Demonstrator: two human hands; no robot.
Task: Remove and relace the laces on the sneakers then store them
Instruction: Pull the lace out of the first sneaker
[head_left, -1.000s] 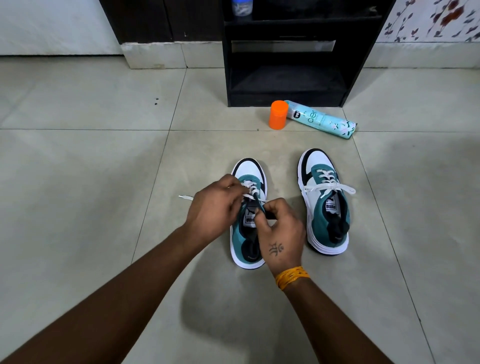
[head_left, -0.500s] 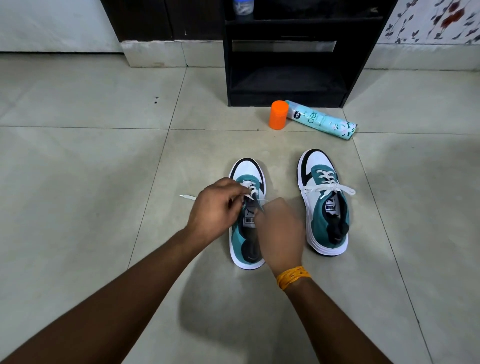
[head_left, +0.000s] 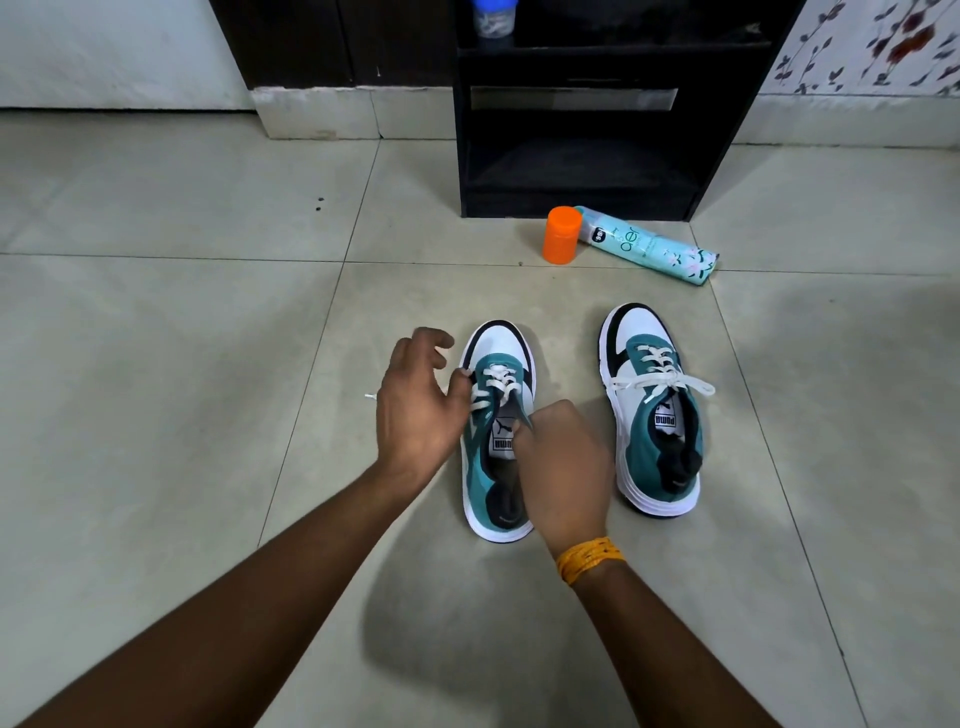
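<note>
Two teal, white and black sneakers stand side by side on the tiled floor. The left sneaker (head_left: 500, 415) has white laces crossed over its front eyelets, and one lace end (head_left: 371, 397) trails out on the floor behind my left hand. My left hand (head_left: 420, 405) sits at the shoe's left side with fingers spread and relaxed, thumb touching the eyelet edge. My right hand (head_left: 561, 462) is over the shoe's opening, pinching its tongue or lace at the fingertips; which one is hidden. The right sneaker (head_left: 655, 410) is laced, its lace ends lying loose across the top.
A black shelf unit (head_left: 582, 114) stands against the wall beyond the shoes. In front of it are an orange cap (head_left: 562, 235) standing upright and a teal spray can (head_left: 649, 245) lying on its side. A small bottle (head_left: 493, 18) sits on the unit's upper shelf.
My left hand has let go of the lace and opened, sliding to the shoe's left side. My right hand has turned palm-down over the shoe's opening.
</note>
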